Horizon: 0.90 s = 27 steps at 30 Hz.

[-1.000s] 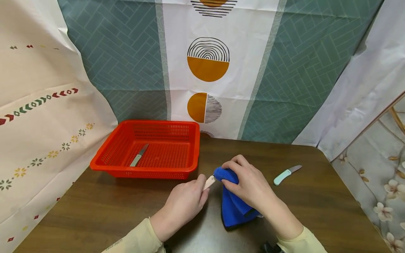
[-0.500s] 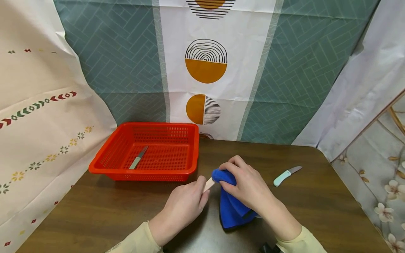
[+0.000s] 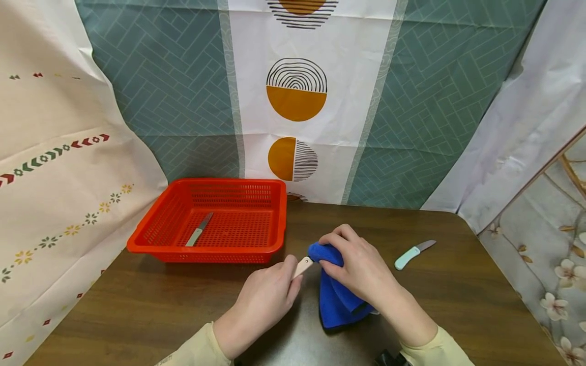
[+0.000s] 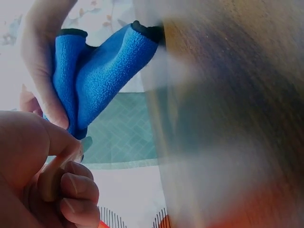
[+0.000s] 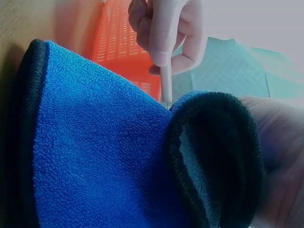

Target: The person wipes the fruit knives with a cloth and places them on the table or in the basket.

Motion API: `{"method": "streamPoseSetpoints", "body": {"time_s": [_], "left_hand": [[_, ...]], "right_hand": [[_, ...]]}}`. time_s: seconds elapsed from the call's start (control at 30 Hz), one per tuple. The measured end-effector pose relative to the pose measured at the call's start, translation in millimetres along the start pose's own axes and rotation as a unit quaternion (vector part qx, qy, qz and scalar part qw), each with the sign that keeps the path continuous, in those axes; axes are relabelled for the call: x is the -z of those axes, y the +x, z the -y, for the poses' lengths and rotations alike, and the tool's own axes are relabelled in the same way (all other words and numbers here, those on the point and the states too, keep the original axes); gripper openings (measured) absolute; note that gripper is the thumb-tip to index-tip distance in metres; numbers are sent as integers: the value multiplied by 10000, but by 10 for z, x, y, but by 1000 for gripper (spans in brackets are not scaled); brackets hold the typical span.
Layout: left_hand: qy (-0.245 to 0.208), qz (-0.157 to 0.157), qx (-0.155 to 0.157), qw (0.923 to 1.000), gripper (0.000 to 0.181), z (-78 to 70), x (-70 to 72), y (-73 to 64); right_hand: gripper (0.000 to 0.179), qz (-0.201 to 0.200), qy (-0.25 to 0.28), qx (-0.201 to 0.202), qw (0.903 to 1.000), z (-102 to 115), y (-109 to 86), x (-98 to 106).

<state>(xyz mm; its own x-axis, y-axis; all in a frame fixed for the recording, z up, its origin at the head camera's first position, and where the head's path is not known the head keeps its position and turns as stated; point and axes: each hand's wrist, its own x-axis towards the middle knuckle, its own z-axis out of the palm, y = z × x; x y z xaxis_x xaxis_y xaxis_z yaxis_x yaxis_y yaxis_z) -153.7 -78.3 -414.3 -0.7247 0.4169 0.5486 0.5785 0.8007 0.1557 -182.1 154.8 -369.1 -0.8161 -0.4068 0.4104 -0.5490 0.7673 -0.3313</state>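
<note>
My left hand [image 3: 263, 290] grips the pale pink handle of a small knife [image 3: 302, 266], its end showing past the thumb and forefinger. A blue cloth [image 3: 336, 300] with dark edging is folded over the blade, which is mostly hidden. Through the cloth, my right hand [image 3: 359, 262] pinches around the blade between thumb and fingers. The cloth's lower part hangs down towards the table. In the right wrist view the handle [image 5: 166, 85] points from the left hand into the cloth [image 5: 109, 137]. The left wrist view shows the cloth [image 4: 107, 71] above the left hand's curled fingers.
A red plastic basket [image 3: 206, 256] stands at the back left, with a pale green-handled knife [image 3: 198, 231] lying inside. To the right of my right hand, a mint-handled knife [image 3: 414, 255] lies with its blade exposed on the brown wooden table [image 3: 458, 305]. Patterned curtains [image 3: 393, 152] hang behind.
The cloth in my right hand has slid slightly along the knife, covering the handle's end half a second ago and now showing it again. Both grips stay the same; the view shifts slightly.
</note>
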Motion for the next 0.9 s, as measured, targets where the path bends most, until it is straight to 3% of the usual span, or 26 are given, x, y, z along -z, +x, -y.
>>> {"method": "streamPoseSetpoints", "body": {"time_s": [0.9], "left_hand": [[54,-103,-38,9999,32,-31,12,0]], "right_hand": [[36,-125,20,-475,9988,-226,21,104]]}}
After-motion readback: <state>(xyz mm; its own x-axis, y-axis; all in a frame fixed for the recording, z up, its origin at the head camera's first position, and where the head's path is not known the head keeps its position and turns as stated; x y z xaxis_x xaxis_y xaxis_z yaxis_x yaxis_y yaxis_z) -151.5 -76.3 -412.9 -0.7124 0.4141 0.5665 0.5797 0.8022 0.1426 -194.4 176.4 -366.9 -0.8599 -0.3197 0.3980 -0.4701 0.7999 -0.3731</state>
